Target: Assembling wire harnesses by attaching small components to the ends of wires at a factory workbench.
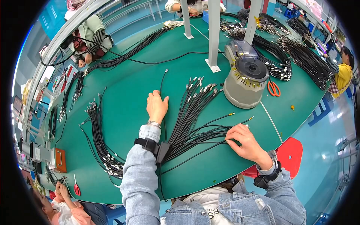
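Note:
My left hand (156,107) is closed over a single black cable (162,81) above the mat, and the cable's connector end sticks up past the fingers. Right of it lies a fanned bundle of black cables (183,116) with pale metal connectors at the far end. Several cables of this bundle bend right toward my right hand (245,143). Its thumb and fingers pinch a black cable near its end; the tip is hidden by the fingers. Two cable ends with yellow tips (231,114) lie just beyond that hand. My left sleeve covers part of the bundle.
A second curved cable bundle (96,129) lies left. A round grey tape dispenser (243,82) stands by metal posts (213,37), with orange-handled scissors (273,89) beside it. Red-handled scissors (77,188) lie near left. A red stool (292,155) stands off the right edge. Other people work around the table.

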`<state>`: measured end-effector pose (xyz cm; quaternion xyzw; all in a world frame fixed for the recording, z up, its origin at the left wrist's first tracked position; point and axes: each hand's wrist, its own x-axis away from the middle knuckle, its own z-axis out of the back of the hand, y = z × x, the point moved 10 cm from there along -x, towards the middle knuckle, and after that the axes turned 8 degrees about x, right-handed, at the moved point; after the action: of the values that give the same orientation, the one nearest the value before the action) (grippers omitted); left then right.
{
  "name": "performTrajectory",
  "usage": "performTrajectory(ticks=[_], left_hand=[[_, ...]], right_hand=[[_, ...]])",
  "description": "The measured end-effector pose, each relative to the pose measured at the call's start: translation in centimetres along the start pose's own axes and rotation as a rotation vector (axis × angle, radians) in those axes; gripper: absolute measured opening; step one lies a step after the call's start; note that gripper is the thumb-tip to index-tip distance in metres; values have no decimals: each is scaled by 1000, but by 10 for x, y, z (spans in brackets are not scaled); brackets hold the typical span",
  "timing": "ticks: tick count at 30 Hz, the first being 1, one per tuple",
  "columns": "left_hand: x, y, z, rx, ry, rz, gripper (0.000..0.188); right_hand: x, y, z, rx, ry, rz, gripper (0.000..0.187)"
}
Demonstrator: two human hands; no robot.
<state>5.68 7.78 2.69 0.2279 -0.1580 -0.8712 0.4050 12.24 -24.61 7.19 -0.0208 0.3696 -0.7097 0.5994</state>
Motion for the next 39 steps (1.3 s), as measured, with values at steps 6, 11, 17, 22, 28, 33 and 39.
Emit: performTrajectory(ticks=[6,11,17,22,28,33,39], left_hand=[[-17,5,-29,118,-53,-33,30],[-19,11,-13,327,-100,-33,23],[14,126,44,1312,-443,14,24],[37,204,93,1295,-452,-277,14],[75,221,79,1088,-526,-322,14],[101,193,54,1134,-560,-230,15],[123,157,30,1183,-623,-39,15]], right_hand=[[-2,1,18,31,11,24,11],[-7,-5,26,-24,61,59,12],[-9,45,68,-321,240,-243,10],[1,114,116,-528,640,-556,15],[-20,139,111,-720,577,-670,17],[-26,147,100,-758,568,-690,17],[-29,142,103,-754,638,-662,11]])
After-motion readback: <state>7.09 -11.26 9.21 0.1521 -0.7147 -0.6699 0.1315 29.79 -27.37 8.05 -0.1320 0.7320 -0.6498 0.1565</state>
